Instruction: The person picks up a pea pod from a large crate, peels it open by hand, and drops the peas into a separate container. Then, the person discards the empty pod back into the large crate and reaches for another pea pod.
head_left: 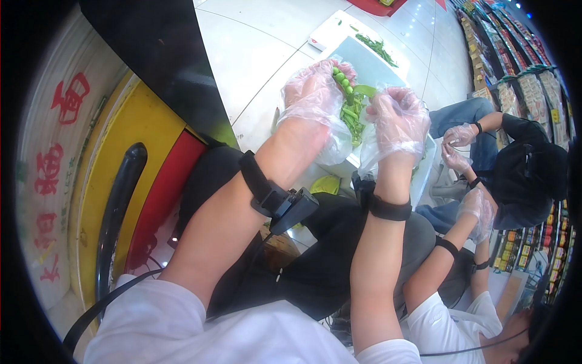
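Observation:
Both my hands wear clear plastic gloves. My left hand (315,91) is closed on an opened pea pod (343,80), its row of round green peas showing. At the other side, my right hand (397,115) is closed with its fingertips pinching a flap of green pod shell (365,90). Beneath the hands, green pods or pod pieces (353,118) lie in a pale box, partly hidden by the gloves. Black straps with a small device are on my wrists.
A white foam box (382,65) with a lid-like tray (336,27) holding green pods stands ahead on the tiled floor (260,36). Co-workers with gloved hands (458,142) sit at the right, close to my right arm. Stocked shelves (515,67) line the right; a yellow panel (115,164) stands left.

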`<state>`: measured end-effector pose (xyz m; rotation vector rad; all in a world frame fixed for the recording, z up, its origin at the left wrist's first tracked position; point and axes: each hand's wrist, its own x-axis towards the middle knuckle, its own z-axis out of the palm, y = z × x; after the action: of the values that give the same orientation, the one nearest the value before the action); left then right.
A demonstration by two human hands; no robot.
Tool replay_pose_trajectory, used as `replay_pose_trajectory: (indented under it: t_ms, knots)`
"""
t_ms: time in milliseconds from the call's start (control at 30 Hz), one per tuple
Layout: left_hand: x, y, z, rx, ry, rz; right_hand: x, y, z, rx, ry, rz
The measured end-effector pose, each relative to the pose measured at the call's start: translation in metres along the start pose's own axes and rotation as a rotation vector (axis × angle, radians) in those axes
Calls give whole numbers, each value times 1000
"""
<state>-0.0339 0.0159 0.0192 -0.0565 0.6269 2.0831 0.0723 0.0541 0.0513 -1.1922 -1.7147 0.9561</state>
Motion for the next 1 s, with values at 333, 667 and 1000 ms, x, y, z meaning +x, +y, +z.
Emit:
replay_pose_trajectory:
  t_ms: [333, 667, 1000]
  knots:
    - [-34, -14, 23, -66, 114, -166, -7, 6, -26, 276, -146, 78]
    - [-10, -9, 6, -37, 0, -178, -1, 7, 4, 242, -61, 68]
    - [-8, -7, -1, -72, -60, -175, 1, 11, 8, 109, -91, -88]
